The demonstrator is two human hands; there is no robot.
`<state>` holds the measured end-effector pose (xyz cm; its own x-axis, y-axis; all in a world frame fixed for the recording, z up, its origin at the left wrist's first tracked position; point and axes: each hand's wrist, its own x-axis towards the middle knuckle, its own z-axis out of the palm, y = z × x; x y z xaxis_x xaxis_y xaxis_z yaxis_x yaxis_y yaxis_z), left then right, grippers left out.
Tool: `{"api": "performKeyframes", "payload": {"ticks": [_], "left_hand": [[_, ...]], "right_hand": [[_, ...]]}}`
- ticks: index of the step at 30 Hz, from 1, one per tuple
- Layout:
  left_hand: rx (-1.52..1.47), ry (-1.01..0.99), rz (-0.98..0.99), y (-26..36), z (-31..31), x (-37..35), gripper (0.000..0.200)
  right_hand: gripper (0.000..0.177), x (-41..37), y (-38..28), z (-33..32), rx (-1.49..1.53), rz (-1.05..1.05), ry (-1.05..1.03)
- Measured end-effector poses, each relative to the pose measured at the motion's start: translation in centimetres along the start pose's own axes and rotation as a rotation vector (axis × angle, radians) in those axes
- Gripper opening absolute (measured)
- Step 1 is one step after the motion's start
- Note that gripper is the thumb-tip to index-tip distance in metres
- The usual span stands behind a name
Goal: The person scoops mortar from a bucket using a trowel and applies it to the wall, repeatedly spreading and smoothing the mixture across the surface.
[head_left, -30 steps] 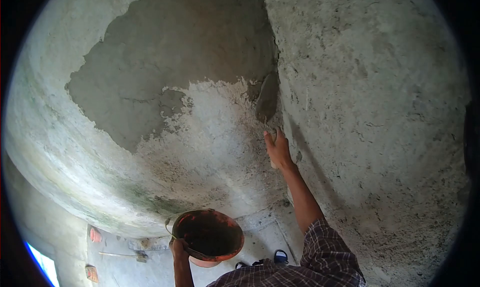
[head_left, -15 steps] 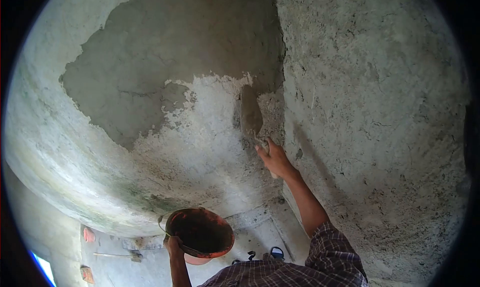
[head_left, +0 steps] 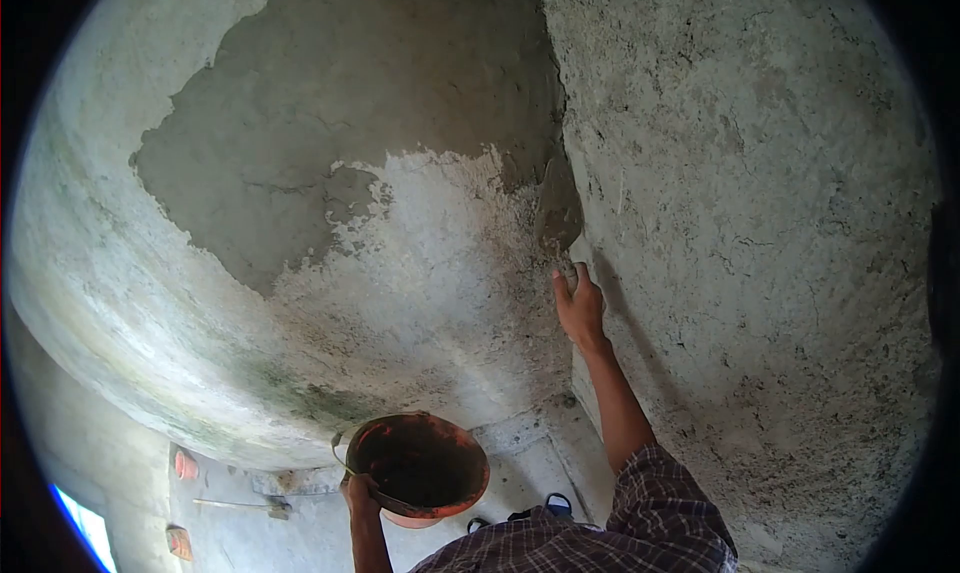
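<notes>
My right hand [head_left: 581,306] is closed round the handle of a trowel [head_left: 558,211], its blade up against the wall right by the inner corner. Dark wet plaster [head_left: 360,83] covers the upper part of the wall with a ragged lower edge. Below that edge shows pale, rough old wall [head_left: 430,233]. Down low, my left hand [head_left: 361,492] grips the rim of a dirty orange bucket [head_left: 472,483], tilted so that its dark, mortar-smeared inside faces me.
The side wall [head_left: 740,243] rises close on the right, rough and cracked. On the floor at lower left lie a long-handled tool [head_left: 240,506] and two reddish objects, one a pot-like piece [head_left: 186,464]. My sandalled feet [head_left: 558,503] stand below the bucket.
The trowel and my right hand have moved right, from the bare patch into the corner. The bucket in my left hand has shifted slightly right in view.
</notes>
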<state>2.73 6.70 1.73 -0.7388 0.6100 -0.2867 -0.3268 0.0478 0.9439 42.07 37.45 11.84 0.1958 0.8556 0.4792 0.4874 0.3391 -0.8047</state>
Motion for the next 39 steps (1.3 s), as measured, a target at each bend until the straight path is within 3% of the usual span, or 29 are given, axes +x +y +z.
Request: {"api": "performKeyframes", "payload": {"ticks": [10,12,15,17,21,28,30,34,36,39], "left_hand": [[0.050,0.052,0.010,-0.3,-0.8,-1.2,0.047],[0.051,0.068,0.014,0.0,-1.0,-1.1,0.047],[0.054,0.101,-0.008,0.5,-0.4,-0.8,0.047],[0.071,0.061,-0.017,-0.4,-2.6,0.9,0.045],[0.013,0.059,-0.040,1.1,0.0,0.1,0.034],[0.075,0.080,0.019,1.3,0.3,1.4,0.014],[0.059,0.107,-0.036,1.2,0.5,2.0,0.016],[0.080,0.100,-0.053,0.7,0.5,2.4,0.023],[0.100,0.060,-0.029,0.3,0.3,2.9,0.025],[0.128,0.110,-0.041,-0.4,-0.1,3.8,0.027]], "right_hand": [[0.041,-1.0,-1.2,4.8,0.259,0.104,0.110],[0.036,-1.2,-0.6,6.1,0.490,0.302,-0.038],[0.033,-1.8,-0.3,7.7,0.534,0.300,0.055],[0.033,-1.5,-1.0,7.5,0.429,0.222,0.113],[0.034,-0.4,-0.6,8.9,0.158,0.096,0.303],[0.035,1.0,0.7,8.3,0.031,0.128,0.217],[0.034,1.1,1.6,8.6,-0.051,0.048,0.346],[0.033,-0.5,0.6,8.4,-0.014,0.053,0.352],[0.033,-1.4,-1.3,8.2,0.239,0.158,0.247],[0.032,-2.3,-2.5,9.0,0.277,0.239,0.217]]}}
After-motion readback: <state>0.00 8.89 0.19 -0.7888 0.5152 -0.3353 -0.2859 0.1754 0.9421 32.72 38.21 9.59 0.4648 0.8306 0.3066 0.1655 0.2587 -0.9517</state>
